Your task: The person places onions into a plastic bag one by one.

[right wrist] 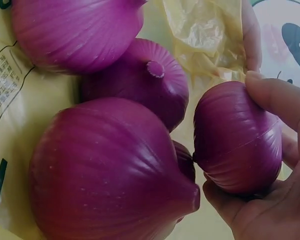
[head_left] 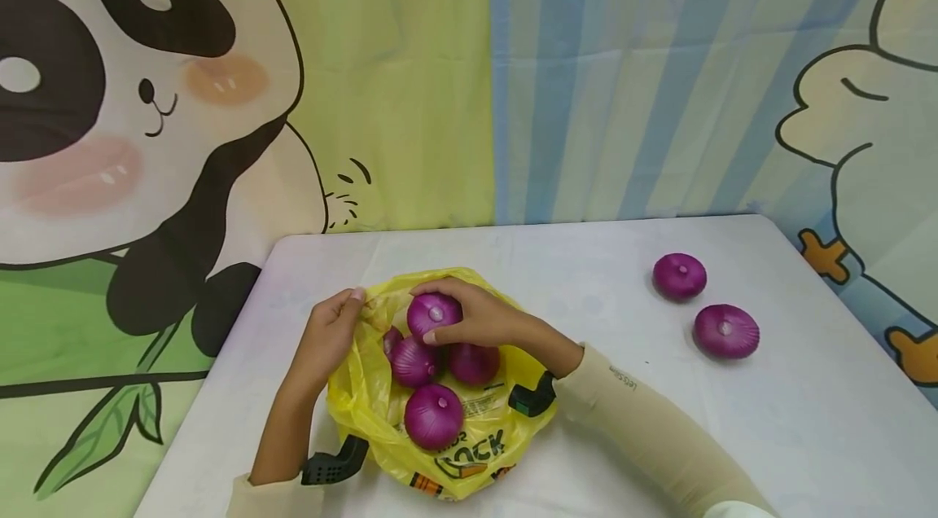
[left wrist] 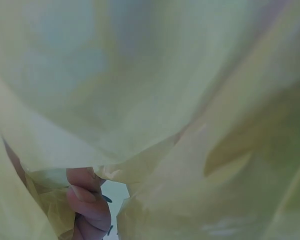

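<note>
A yellow plastic bag (head_left: pixel 352 404) lies spread with its mouth facing up on the table, and several purple onions (head_left: pixel 434 417) are inside it. My left hand (head_left: pixel 327 336) pinches the bag's rim at its left side; in the left wrist view, yellow film (left wrist: pixel 140 100) covers most of the picture and curled fingers (left wrist: pixel 90 205) show below. Over the bag's far part, my right hand (head_left: pixel 479 314) grips one onion (right wrist: pixel 237 137) between thumb and fingers. Just beside that onion, a larger-looking onion (right wrist: pixel 110 170) sits in the bag.
Two more purple onions, a farther one (head_left: pixel 680 277) and a nearer one (head_left: pixel 725 331), lie on the white table (head_left: pixel 586 282) to the right. Behind the table hangs a printed cloth (head_left: pixel 410 94) with a panda. Black wrist cameras (head_left: pixel 335 462) sit close to the bag.
</note>
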A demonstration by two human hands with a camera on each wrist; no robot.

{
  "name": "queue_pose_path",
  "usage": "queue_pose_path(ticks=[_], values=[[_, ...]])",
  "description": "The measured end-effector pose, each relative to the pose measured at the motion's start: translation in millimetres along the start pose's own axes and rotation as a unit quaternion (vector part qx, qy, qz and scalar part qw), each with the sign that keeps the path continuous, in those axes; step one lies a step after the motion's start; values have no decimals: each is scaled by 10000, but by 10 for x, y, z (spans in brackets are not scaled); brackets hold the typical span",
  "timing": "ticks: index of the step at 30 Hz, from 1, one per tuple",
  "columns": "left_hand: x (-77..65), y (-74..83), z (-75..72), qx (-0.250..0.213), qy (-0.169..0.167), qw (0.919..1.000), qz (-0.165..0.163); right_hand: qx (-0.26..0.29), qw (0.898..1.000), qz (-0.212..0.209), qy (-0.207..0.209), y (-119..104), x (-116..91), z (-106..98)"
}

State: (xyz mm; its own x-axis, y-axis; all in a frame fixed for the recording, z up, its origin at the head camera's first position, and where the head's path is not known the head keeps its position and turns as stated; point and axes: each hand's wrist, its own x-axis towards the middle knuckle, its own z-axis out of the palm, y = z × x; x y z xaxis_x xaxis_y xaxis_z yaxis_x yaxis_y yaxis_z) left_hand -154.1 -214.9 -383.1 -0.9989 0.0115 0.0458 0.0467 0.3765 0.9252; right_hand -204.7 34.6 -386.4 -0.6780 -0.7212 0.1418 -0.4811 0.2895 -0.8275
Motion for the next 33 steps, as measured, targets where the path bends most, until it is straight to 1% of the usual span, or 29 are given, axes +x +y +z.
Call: queue_pose_path(ticks=[7,13,15,21,29,33], values=[[3,-1,6,21,-4,10000,16,17,9999,27,104,42,-7,9],[16,-15,3,85,3,10000,-15,-108,9995,-226,-217,79,-15,95],[17,-19,6,47,-11,10000,-11,-175,9992,-262,-240,82,-21,111],[8,-27,22,-2,-45,10000,-55,-392,9990,-213,-95,98,-39,80],[15,-33,18,-53,-40,10000,-28,-459,9977,-457,175,62,-65,9],[15,-31,17,-70,-53,10000,-21,-477,9974,-430,319,47,-121,-15]])
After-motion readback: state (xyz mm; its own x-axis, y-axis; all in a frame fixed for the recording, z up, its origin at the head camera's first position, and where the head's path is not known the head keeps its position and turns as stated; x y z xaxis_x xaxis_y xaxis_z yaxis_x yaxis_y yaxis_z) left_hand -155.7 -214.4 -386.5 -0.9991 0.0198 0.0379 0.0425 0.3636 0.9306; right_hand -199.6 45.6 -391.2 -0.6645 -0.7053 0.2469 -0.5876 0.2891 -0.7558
